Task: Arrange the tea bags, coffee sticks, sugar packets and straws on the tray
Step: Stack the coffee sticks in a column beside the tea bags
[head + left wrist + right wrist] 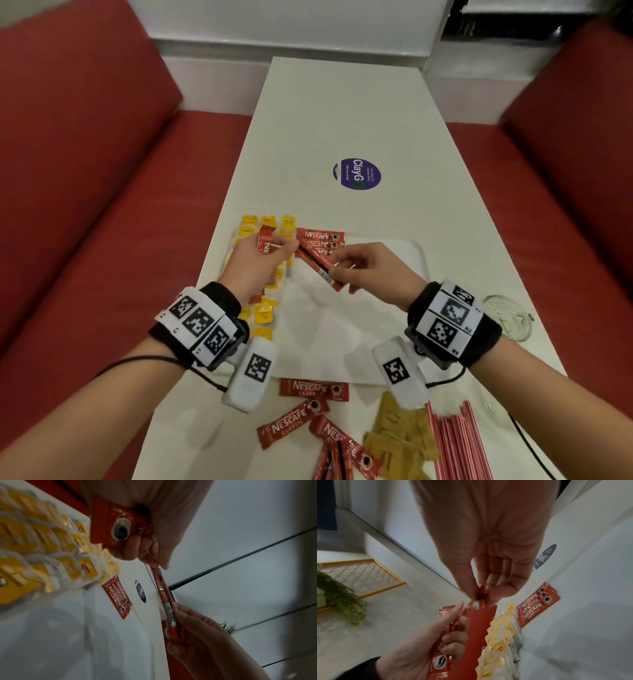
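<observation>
Coffee stick, a slim red foil sachet (317, 265), spans the gap between both hands above the white plastic tray (416, 253), its long axis running from far-left to near-right. The right hand (371, 269) pinches its near end between thumb and fingertips; the left hand (255, 263) pinches its far end while gripping another red coffee sachet (266, 241) upright.
</observation>
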### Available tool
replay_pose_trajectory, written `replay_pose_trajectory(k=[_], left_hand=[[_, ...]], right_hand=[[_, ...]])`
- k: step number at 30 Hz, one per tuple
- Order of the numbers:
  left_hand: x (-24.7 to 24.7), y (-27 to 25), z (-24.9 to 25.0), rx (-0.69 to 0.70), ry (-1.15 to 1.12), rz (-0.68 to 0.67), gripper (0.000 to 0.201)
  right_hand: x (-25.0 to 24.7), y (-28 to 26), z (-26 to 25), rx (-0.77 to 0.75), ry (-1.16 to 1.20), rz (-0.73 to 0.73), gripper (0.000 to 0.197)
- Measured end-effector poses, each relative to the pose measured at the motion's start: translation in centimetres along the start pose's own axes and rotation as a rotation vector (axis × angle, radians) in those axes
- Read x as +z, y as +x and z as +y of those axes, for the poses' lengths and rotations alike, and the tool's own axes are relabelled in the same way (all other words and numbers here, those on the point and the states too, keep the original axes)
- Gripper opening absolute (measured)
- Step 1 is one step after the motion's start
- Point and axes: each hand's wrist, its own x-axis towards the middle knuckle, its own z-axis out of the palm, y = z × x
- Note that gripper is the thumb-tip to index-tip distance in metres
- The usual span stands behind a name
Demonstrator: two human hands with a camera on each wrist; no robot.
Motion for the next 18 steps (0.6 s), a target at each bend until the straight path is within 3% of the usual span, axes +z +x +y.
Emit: replay_pose_trajectory(k=[3, 7, 11, 15, 18], left_hand=[[-0.4, -0.3, 0.2, -0.068, 0.011, -0.053, 0.026], [-0.7, -0.3, 0.7, -0.125, -0.025, -0.126, 0.023], [-1.7, 0.2, 0.6, -0.046, 0.036, -0.184, 0.004], [-2.1, 0.7, 0.3, 0.010, 0.125, -0.204, 0.017], [-1.7, 1.1, -0.2, -0.001, 0.172, -0.190, 0.013]], right_hand=[[0.2, -0.3, 0.3, -0.017, 0.032, 0.016, 0.011], [0.6, -0.5, 1.0, -0.109, -0.007, 0.053, 0.013], [0.2, -0.4, 1.8, -0.137, 0.013, 0.125, 0.015], [-0.4, -0.1, 2.2, -0.087, 0.184, 0.163, 0.018], [-0.7, 0.3, 2.3, -0.069, 0.216, 0.161, 0.025]])
